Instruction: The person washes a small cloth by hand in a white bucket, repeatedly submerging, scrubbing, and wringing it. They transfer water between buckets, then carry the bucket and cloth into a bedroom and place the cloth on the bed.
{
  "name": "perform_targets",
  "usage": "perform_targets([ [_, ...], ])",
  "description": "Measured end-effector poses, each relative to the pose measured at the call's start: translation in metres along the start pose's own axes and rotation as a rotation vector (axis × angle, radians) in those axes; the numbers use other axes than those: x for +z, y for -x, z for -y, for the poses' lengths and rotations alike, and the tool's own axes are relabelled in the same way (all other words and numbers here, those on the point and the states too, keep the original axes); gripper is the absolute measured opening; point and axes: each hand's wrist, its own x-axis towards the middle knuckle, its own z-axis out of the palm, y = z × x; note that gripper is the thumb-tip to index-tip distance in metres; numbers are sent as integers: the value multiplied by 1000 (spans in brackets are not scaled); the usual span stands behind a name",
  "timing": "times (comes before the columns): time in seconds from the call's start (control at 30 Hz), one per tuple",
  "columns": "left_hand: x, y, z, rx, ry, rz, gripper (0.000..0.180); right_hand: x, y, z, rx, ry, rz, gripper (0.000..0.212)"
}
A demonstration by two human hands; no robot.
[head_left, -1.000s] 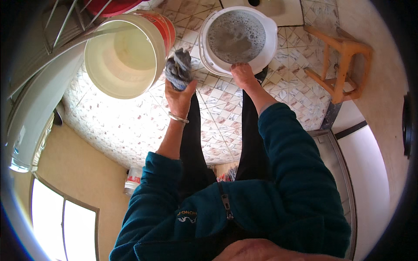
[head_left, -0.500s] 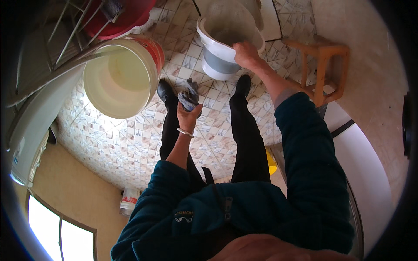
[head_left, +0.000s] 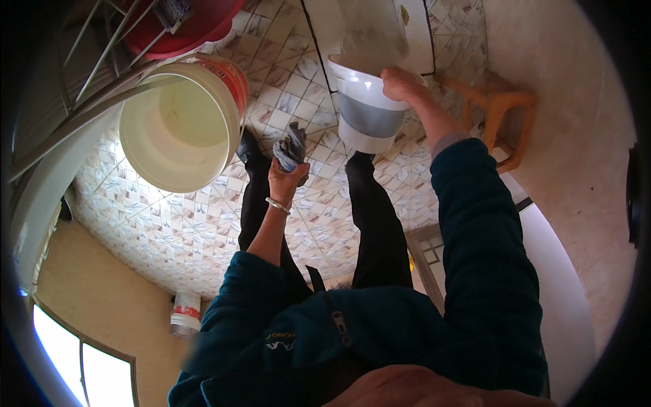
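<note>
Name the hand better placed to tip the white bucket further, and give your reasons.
Right. The right hand already grips the rim of the tilted white bucket, lifted off the tiled floor. The left hand is full, clutching a dark grey cloth.

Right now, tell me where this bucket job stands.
Done: the white pail is off the floor, gripped at its rim by the right hand and tilted. In hand: the left hand holds a grey rag. Left: the cream bucket and red basin stand untouched.
</note>
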Motion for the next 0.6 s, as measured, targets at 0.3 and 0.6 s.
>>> perform_targets([
  [0.3, 2, -12, 10, -5, -2, 39, 46, -70, 27, -28, 98, 149, 66, 29],
  [0.6, 7, 4, -2, -55, 65, 89, 35, -130, 32, -48, 5, 471, -107, 25],
])
